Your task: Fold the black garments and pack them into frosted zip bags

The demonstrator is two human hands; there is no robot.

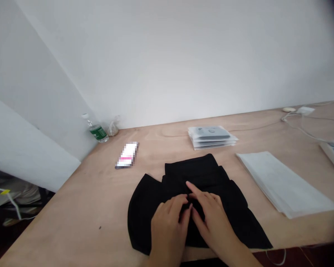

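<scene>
Left hand [167, 226] and right hand [211, 218], head view: both curled, resting on the folded black garment [192, 170] at the plywood table's [72, 211] near edge; I cannot tell whether they grip it, as the fingers crowd together. Beyond it, I log stacked bagged grey packets [211, 137]. To its right, white sheets [281, 185]. Far left, a pixelated flat object [126, 155] and a green-labelled water bottle [97, 129].

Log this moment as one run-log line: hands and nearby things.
left hand: on black garment | right hand: on it too | nearby: white sheets, plastic packets, water bottle
</scene>
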